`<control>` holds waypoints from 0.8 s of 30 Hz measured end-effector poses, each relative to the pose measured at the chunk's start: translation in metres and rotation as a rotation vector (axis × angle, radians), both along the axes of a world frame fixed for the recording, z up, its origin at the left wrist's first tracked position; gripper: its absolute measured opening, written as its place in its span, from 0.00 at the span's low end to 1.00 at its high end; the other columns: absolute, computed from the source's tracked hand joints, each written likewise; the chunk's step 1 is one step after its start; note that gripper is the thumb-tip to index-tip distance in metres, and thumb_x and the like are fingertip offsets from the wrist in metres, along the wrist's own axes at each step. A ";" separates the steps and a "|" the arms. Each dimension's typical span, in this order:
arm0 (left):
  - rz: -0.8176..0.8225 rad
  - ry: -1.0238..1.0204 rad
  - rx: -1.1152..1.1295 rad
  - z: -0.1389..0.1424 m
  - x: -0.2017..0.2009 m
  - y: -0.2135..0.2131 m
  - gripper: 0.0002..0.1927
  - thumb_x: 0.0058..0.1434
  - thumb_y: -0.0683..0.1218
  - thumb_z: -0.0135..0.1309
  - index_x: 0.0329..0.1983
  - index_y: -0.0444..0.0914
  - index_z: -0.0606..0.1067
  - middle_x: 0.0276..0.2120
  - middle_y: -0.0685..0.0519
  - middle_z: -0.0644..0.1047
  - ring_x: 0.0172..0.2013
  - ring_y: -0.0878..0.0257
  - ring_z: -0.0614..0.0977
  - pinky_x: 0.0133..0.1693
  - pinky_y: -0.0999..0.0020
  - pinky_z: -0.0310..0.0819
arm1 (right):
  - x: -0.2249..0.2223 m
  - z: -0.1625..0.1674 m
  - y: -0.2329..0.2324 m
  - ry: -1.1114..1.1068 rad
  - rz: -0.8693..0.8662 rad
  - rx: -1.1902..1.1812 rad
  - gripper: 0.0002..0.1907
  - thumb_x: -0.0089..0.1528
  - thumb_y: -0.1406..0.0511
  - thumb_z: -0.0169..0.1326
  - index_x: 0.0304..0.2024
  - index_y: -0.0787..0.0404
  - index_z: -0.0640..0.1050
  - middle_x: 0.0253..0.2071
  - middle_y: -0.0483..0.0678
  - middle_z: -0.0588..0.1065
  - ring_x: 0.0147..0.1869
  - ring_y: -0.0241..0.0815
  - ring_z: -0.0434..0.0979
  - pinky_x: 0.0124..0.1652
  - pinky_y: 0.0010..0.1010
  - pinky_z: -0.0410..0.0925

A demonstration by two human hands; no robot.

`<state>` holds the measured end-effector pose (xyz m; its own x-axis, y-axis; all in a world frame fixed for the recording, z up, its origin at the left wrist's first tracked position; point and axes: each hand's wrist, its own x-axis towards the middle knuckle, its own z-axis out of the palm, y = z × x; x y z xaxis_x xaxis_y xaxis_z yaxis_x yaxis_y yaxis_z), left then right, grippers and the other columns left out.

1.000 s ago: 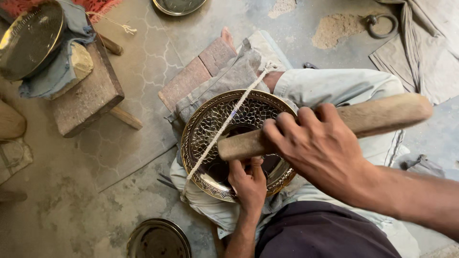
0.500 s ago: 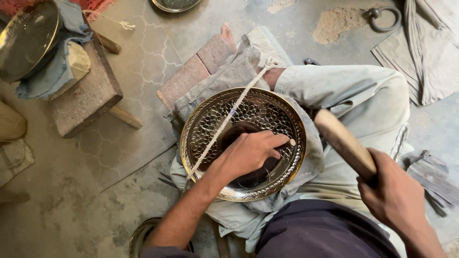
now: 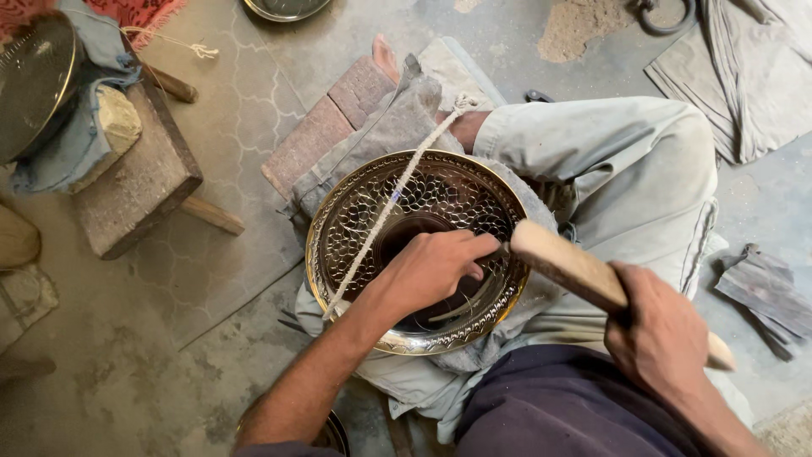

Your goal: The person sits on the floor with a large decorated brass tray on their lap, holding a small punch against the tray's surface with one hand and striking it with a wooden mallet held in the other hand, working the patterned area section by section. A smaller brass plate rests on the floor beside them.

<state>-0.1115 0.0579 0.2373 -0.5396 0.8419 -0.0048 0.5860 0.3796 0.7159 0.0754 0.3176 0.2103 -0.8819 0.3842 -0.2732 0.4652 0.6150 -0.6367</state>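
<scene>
A round brass bowl (image 3: 338, 211) with a hammered scale pattern rests on my lap over a grey cloth. A pale twisted cord (image 3: 391, 201) runs tight across it, from my foot down to the near rim. My left hand (image 3: 430, 271) is inside the bowl, fingers pinched on a small metal tool (image 3: 501, 248) whose thin tip barely shows. My right hand (image 3: 661, 332) grips a wooden mallet (image 3: 562, 262) by its handle. The mallet's head touches the tool at my left fingertips.
A red brick (image 3: 338, 118) lies beyond the bowl under my foot (image 3: 385, 55). A wooden block (image 3: 144, 178), a metal dish (image 3: 34, 85) and blue cloth are at the left. Another dish (image 3: 283, 7) sits at the top, folded grey cloth (image 3: 744, 76) at the right, and dark scraps (image 3: 761, 292) near my knee.
A second ago my right hand held the mallet across the bowl. It swung away right and has come back, head against the tool. My left hand moved from the near rim into the bowl.
</scene>
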 end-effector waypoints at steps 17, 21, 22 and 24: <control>0.896 0.077 0.264 -0.050 0.086 -0.012 0.12 0.68 0.50 0.60 0.44 0.36 0.76 0.37 0.48 0.82 0.36 0.54 0.86 0.38 0.61 0.80 | -0.157 0.108 -0.049 -0.039 1.013 0.817 0.13 0.69 0.61 0.50 0.55 0.55 0.72 0.39 0.45 0.74 0.36 0.41 0.75 0.37 0.35 0.67; 1.116 -0.070 0.328 -0.058 0.101 -0.002 0.17 0.65 0.52 0.58 0.47 0.34 0.75 0.38 0.46 0.82 0.35 0.54 0.87 0.31 0.64 0.80 | -0.163 0.123 -0.068 0.131 1.051 0.738 0.11 0.63 0.64 0.50 0.48 0.57 0.72 0.35 0.46 0.74 0.34 0.41 0.74 0.36 0.36 0.66; 1.165 -0.148 0.348 -0.059 0.103 0.000 0.19 0.63 0.52 0.58 0.48 0.34 0.74 0.38 0.46 0.82 0.35 0.55 0.87 0.27 0.66 0.81 | -0.159 0.127 -0.067 0.094 1.093 0.820 0.11 0.66 0.62 0.49 0.48 0.58 0.72 0.35 0.47 0.74 0.34 0.42 0.74 0.36 0.37 0.66; 1.181 -0.171 0.328 -0.059 0.105 0.001 0.18 0.64 0.52 0.58 0.47 0.34 0.75 0.37 0.46 0.82 0.30 0.54 0.87 0.27 0.64 0.79 | -0.154 0.129 -0.064 0.082 1.098 0.859 0.11 0.67 0.60 0.50 0.50 0.58 0.72 0.35 0.46 0.74 0.33 0.42 0.74 0.36 0.37 0.66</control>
